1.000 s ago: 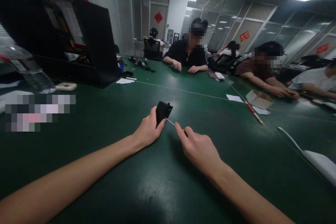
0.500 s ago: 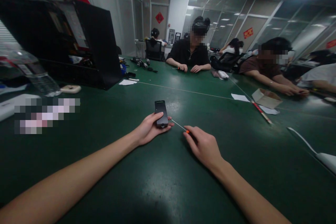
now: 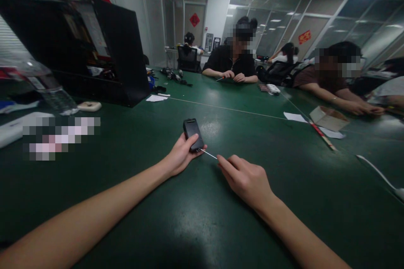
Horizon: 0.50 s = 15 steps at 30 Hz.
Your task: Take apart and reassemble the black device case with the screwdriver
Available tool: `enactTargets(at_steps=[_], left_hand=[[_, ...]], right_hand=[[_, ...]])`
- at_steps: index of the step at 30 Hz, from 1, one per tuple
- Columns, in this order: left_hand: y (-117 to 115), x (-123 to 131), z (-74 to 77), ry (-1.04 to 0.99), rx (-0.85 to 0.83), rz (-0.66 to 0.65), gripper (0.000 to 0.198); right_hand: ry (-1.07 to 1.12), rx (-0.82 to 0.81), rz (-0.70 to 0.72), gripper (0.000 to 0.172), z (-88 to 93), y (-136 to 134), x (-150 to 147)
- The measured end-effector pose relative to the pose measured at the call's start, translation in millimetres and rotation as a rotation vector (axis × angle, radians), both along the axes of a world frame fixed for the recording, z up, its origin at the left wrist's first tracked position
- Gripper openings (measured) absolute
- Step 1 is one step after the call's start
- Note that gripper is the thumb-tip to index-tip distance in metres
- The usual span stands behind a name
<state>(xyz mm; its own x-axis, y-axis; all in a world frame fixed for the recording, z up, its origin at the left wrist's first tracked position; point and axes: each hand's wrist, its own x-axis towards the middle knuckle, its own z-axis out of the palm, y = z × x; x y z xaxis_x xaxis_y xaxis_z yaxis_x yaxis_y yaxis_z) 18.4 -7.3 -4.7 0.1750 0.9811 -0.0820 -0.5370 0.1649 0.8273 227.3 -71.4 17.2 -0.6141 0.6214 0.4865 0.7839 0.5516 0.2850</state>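
Observation:
My left hand [image 3: 183, 153] is closed around a small black box-shaped device [image 3: 192, 130], thumb across its face, held tilted above the green table [image 3: 158, 214]. In my right hand [image 3: 246, 176] is a screwdriver [image 3: 208, 154]; its thin metal shaft shows, while the fingers cover its handle. The shaft points left to the near end of the device, and its tip appears to be at or very close to that end. Whether the tip touches or sits inside something there is too small to tell.
At left stand a large black open case [image 3: 126, 59] and a clear plastic bottle [image 3: 58, 92]. A cardboard box [image 3: 328, 118] and a red stick [image 3: 323, 136] lie to the right, near a white cable [image 3: 375, 172]. Across the table a person in black [image 3: 229, 63] holds another screwdriver.
The device has turned in my left hand, its top leaning left. My right hand has brought the screwdriver's tip from beside the left fingers to the device's near end. The view has shifted slightly.

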Motion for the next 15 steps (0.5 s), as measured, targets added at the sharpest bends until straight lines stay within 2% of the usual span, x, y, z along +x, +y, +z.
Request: enactTargets(at_steps=[3, 6, 9, 11, 12, 15], left_hand=[[1.2, 2.1, -5.9, 0.15, 0.114, 0.108, 0.032], [0.6, 1.2, -10.4, 0.428, 0.341, 0.291, 0.035], [-2.1, -1.7, -10.0, 0.658, 0.486, 0.396, 0.036], [-3.3, -3.5, -8.8, 0.707, 0.499, 0.422, 0.034], [-3.2, -4.1, -8.7, 0.709, 0.495, 0.43, 0.033], [-0.6, -3.9, -10.1, 0.681, 0.466, 0.43, 0.031]], right_hand=[[-0.078, 0.044, 0.025, 0.032, 8.4, -6.4, -3.1], [-0.136, 0.067, 0.014, 0.036, 18.0, -18.7, -12.8], [-0.047, -0.038, -0.054, 0.038, 19.2, -27.8, -25.5], [0.183, -0.238, -0.081, 0.034, 15.3, -28.2, -32.1], [0.354, -0.388, -0.082, 0.031, 12.9, -26.8, -34.4], [0.984, -1.02, -0.083, 0.028, 7.8, -19.2, -37.3]])
